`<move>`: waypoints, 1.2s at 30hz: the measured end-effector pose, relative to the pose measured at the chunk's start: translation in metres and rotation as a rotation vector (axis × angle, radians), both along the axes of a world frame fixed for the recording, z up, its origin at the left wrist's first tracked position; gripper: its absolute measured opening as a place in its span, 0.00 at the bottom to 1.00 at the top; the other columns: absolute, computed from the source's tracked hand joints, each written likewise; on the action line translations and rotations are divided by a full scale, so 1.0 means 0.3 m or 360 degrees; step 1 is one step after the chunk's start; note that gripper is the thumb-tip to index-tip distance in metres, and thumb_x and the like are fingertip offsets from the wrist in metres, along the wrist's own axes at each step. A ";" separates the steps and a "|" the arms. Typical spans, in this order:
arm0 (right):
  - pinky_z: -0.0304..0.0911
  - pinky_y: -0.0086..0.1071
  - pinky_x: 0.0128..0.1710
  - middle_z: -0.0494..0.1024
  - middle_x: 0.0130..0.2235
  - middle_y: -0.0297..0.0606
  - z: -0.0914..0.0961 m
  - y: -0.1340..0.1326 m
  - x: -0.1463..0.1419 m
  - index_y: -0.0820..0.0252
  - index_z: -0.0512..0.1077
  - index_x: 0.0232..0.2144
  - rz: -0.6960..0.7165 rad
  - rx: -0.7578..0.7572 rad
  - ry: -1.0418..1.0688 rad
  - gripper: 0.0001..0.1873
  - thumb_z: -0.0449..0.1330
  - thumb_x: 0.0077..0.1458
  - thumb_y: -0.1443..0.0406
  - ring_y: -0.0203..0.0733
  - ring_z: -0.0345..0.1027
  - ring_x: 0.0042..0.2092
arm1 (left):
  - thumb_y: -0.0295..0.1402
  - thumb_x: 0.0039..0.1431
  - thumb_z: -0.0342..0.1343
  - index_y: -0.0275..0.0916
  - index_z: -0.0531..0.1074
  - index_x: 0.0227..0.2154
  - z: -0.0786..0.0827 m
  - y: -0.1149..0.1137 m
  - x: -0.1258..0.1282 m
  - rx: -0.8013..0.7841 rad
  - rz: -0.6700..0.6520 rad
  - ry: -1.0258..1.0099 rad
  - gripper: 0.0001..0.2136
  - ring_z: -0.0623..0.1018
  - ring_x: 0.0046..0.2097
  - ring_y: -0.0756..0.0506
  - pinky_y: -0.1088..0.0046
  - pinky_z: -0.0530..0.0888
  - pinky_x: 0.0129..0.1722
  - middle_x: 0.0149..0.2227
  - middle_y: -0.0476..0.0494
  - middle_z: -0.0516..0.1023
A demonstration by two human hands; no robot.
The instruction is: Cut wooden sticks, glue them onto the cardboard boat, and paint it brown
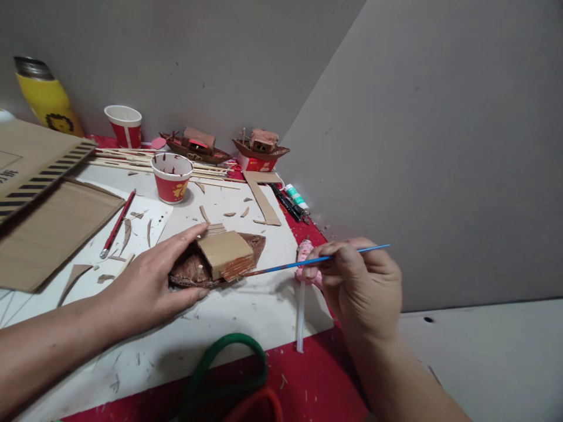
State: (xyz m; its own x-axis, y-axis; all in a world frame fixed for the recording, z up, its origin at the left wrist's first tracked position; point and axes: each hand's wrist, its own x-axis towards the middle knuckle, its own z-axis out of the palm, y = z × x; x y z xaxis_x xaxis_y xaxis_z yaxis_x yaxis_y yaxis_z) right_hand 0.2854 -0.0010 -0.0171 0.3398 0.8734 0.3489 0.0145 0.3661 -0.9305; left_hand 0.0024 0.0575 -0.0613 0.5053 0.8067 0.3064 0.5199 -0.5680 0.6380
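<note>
Green looped handle [233, 338] nearest, the small cardboard boat [226, 251] beyond it has a ridged cabin edge [237, 268] that probably wants light, even strokes from the blue brush [290, 265] pinched in the right hand [363, 284], the boat sitting to that hand's left, its hull [189, 272] gripped between thumb and fingers by the left hand [149, 278].

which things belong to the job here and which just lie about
Likely in the job:
slim blue paintbrush, held by the right-hand fingers
tan-roofed brown cardboard model boat, held by the left-hand fingers
red paper cup, brown-stained inside

Seemingly lying about:
yellow lion-print bottle
slim red pencil
pink glue gun
</note>
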 end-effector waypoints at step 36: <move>0.77 0.36 0.27 0.84 0.33 0.35 -0.033 -0.035 -0.017 0.54 0.81 0.37 0.0077 0.0508 -0.0456 0.07 0.64 0.60 0.69 0.40 0.79 0.28 | 0.42 0.55 0.62 0.46 0.56 0.68 -0.001 -0.001 -0.001 0.0013 -0.0014 -0.0016 0.38 0.71 0.63 0.36 0.58 0.67 0.64 0.66 0.41 0.68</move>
State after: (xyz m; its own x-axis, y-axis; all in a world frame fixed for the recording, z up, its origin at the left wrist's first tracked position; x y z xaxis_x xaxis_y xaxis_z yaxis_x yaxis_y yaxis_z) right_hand 0.2802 -0.0116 -0.0271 0.1508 0.7190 0.6785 0.2316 0.6415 -0.7313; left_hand 0.0022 0.0572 -0.0618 0.5093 0.7997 0.3178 0.5086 -0.5776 0.6385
